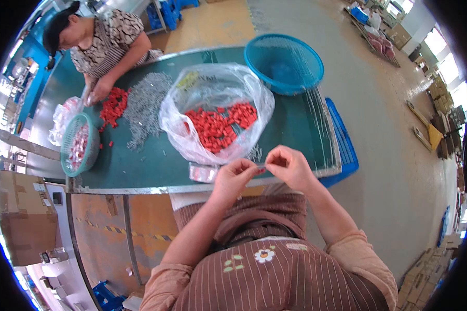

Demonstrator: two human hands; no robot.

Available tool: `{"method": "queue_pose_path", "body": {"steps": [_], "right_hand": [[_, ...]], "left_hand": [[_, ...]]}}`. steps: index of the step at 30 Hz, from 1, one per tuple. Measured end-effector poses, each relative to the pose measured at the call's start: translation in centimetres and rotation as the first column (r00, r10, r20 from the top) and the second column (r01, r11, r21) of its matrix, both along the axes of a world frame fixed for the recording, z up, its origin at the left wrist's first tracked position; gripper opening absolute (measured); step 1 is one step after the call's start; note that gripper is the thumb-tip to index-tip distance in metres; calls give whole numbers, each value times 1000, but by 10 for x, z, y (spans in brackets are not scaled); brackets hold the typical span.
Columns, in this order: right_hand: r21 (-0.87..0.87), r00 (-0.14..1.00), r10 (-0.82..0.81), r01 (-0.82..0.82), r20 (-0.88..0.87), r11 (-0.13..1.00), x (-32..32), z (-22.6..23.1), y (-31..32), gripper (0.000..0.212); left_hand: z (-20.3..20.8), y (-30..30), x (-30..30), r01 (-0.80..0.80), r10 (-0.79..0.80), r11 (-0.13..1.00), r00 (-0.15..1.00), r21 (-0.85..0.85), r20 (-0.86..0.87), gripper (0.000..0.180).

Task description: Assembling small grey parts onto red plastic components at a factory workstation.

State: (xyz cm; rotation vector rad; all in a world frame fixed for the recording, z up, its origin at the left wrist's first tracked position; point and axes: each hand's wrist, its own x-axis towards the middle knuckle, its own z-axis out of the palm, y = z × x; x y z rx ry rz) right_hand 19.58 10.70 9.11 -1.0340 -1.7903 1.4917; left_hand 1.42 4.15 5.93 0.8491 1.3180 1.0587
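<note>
My left hand [235,177] and my right hand [291,167] meet over the table's near edge, fingertips pinched. Between them is a small clear plastic packet [261,169] with a bit of red showing; its details are too small to make out. Just beyond my hands stands a large clear plastic bag [174,116], its mouth wide, holding many small red blocks [213,128]. A stack of flat clear packets [203,173] lies beside my left hand. Some small grey pieces [255,153] lie next to the bag.
On the green table [311,135], a blue basket [284,65] stands at the far right. Left of the bag are heaps of grey pieces [148,106] and red blocks [114,107], plus a green basket [80,144] of packets. Across the far left corner, another person [106,46] works.
</note>
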Motion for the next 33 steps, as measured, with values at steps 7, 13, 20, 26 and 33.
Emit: {"method": "queue_pose_path", "body": {"steps": [7, 13, 20, 26, 33], "right_hand": [[83, 993, -114, 112, 23, 990, 3, -17, -11, 14], [15, 997, -61, 61, -51, 998, 0, -15, -12, 19], [56, 996, -93, 93, -3, 994, 14, -6, -23, 14], [632, 789, -608, 429, 85, 646, 91, 21, 25, 6], [632, 820, -540, 319, 190, 706, 85, 27, 8, 19]], "left_hand": [[10, -3, 8, 42, -44, 994, 999, -98, -11, 16], [2, -5, 13, 39, -31, 995, 995, 90, -92, 15], [-7, -9, 26, 85, -77, 988, 995, 128, -62, 17], [-15, 0, 7, 18, 9, 998, 886, -55, 464, 37], [-3, 2, 17, 15, 18, 997, 900, -73, 435, 39]]}}
